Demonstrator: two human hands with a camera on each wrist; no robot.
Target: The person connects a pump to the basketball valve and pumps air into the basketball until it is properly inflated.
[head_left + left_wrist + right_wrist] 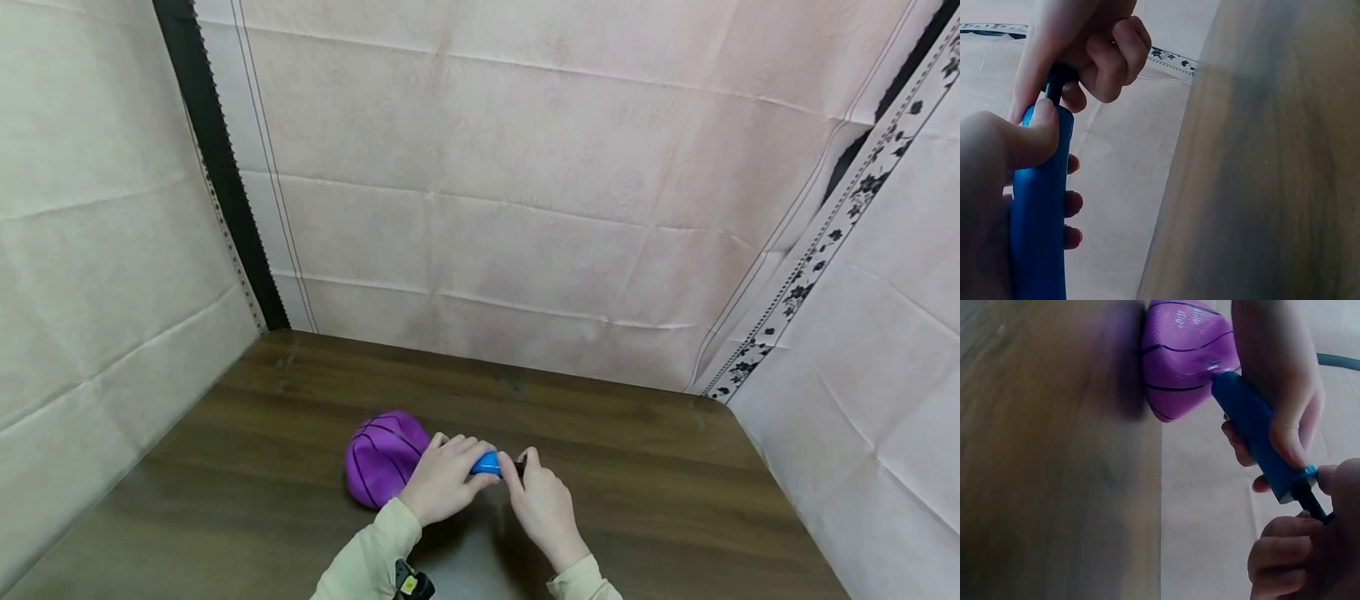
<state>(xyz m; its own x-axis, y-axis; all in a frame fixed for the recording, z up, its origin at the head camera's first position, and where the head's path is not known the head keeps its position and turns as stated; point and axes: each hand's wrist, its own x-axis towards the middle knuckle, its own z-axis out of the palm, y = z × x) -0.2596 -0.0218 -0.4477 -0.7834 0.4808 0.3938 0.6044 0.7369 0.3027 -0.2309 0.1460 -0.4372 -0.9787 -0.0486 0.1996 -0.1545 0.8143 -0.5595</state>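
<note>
A purple ball (381, 460) with black lines, dented and partly deflated, rests on the wooden table. My left hand (444, 482) grips the blue barrel of a hand pump (1255, 434), fingers wrapped below and thumb along its top. The pump's far end meets the ball in the right wrist view. At the barrel's other end, my right hand (542, 504) holds the black handle (1061, 78), its fingers curled around it. A short stretch of black rod (1307, 499) shows between barrel and handle. The right thumb lies close to the barrel's rim.
The brown wooden table (247, 467) spreads around both hands. Pale cloth sheets (487, 192) hang behind and at both sides, one with a dark floral border (798, 292). A black device (411, 581) sits on the left wrist.
</note>
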